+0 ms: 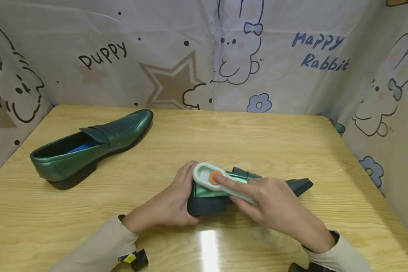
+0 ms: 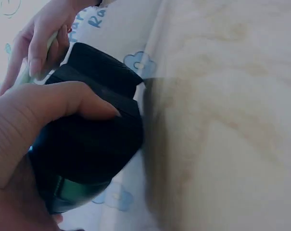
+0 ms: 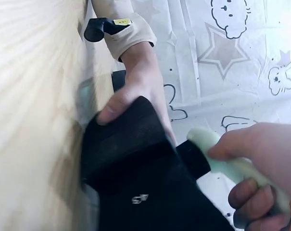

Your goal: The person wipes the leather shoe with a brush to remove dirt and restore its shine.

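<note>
My left hand (image 1: pixel 170 202) grips the heel end of a green metallic loafer (image 1: pixel 205 192), which is tipped on its side with its toe to the right. In the left wrist view, my thumb lies across the dark heel (image 2: pixel 94 137). My right hand (image 1: pixel 275 202) holds a pale green shoe brush (image 1: pixel 201 174) by its handle, index finger on its orange button (image 1: pixel 214 178). The right wrist view shows the brush's dark head (image 3: pixel 194 159) against the shoe's side near the heel. The black sole (image 3: pixel 150 192) faces that camera.
A matching green loafer (image 1: pixel 122 138) with a blue insole stands upright at the left of the wooden table (image 1: pixel 258 139). Behind and beside the table hangs a printed cloth (image 1: pixel 163 34) with rabbits, stars and flowers.
</note>
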`<state>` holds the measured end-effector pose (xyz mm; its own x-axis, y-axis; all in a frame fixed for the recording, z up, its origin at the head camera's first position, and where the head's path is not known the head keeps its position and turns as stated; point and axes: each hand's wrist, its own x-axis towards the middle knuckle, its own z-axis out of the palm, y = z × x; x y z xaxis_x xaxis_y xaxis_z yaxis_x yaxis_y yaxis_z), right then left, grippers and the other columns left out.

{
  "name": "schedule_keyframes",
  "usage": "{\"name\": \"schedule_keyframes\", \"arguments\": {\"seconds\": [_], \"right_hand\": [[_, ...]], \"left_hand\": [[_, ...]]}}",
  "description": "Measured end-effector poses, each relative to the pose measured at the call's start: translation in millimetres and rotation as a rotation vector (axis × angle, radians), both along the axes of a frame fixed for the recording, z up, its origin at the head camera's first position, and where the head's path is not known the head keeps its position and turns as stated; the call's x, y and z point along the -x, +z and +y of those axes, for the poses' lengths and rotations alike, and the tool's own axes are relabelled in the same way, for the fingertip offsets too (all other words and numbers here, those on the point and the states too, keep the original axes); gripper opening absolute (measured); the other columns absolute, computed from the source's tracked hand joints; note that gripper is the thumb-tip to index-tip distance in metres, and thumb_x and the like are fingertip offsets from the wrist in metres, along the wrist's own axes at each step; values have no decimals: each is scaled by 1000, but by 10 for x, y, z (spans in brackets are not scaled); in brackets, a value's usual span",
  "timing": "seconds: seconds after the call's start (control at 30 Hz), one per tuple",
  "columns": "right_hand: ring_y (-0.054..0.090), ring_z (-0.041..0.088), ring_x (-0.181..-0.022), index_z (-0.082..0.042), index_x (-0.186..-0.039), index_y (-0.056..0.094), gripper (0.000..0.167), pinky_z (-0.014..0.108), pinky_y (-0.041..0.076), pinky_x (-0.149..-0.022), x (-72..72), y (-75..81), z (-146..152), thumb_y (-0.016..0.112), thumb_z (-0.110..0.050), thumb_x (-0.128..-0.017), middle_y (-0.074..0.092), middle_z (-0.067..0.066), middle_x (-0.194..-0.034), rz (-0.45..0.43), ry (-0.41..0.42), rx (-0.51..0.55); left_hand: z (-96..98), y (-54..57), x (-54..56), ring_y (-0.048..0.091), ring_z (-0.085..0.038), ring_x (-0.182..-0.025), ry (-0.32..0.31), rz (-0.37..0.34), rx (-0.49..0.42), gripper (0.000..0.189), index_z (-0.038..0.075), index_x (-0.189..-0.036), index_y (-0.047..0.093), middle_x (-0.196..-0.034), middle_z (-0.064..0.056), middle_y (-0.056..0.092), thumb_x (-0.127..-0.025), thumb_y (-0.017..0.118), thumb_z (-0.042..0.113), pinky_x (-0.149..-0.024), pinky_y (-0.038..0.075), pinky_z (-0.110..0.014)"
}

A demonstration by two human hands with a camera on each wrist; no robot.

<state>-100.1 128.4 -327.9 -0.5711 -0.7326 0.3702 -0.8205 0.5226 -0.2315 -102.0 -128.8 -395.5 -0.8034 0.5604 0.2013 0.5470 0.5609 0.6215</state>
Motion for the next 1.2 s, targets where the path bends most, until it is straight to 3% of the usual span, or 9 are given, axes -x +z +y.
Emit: {"name": "schedule_keyframes", "arguments": {"seconds": [0.1,0.2,0.43,0.57,0.73,0.87,1.07,1.2], "right_hand": [[17,-2,-47,-38,-141,49,53,15,20,-40,19,42,-29,61,-24,-91,27,-15,-57,98,-28,-40],[16,-2,-48,-38,-142,46,51,14,18,-40,2,67,-22,56,-27,-93,27,-14,-57,123,-20,-70],[19,-3,-49,-35,-138,53,38,11,18,-42,-38,88,17,41,-38,-102,33,-14,-58,144,156,-88],[18,-3,-47,-35,-141,50,42,11,16,-40,-17,77,3,32,-41,-103,31,-13,-56,175,93,-72],[16,-3,-46,-34,-143,46,46,11,14,-39,-15,15,-25,26,-42,-103,29,-13,-56,201,-2,-50],[20,-3,-47,-32,-141,49,44,10,17,-40,-41,-46,-38,30,-40,-103,34,-12,-55,183,67,-44],[16,-3,-48,-30,-138,54,38,10,16,-42,-94,-85,-34,41,-36,-102,33,-13,-55,160,212,-31],[17,-3,-47,-31,-140,51,41,9,15,-41,-55,-70,-20,36,-38,-103,33,-12,-56,192,147,-39]], "left_hand": [[-14,35,44,24,-33,-133,-34,65,58,120,-5,-142,18,-141,-23,24,-49,88,25,-110,29,-45],[-33,99,90,31,-28,-124,-69,131,127,112,-2,-137,27,-133,-16,32,-49,87,30,-108,32,-40],[-55,231,190,36,-24,-113,-117,267,276,105,-2,-130,35,-121,-11,38,-50,85,44,-103,36,-35],[-62,240,247,36,-24,-116,-131,311,277,108,0,-131,36,-123,-10,38,-47,88,44,-104,34,-34],[-87,197,245,31,-27,-124,-144,279,317,116,-2,-138,30,-133,-14,33,-49,89,44,-110,29,-34],[-77,170,215,31,-25,-125,-133,227,251,116,0,-138,29,-133,-12,33,-47,91,37,-111,28,-34],[-65,153,212,33,-27,-126,-132,276,233,115,-2,-137,29,-131,-13,35,-52,89,44,-112,25,-37],[-73,164,223,31,-27,-127,-129,251,242,117,-2,-139,27,-133,-13,33,-50,91,40,-112,26,-37]]}}
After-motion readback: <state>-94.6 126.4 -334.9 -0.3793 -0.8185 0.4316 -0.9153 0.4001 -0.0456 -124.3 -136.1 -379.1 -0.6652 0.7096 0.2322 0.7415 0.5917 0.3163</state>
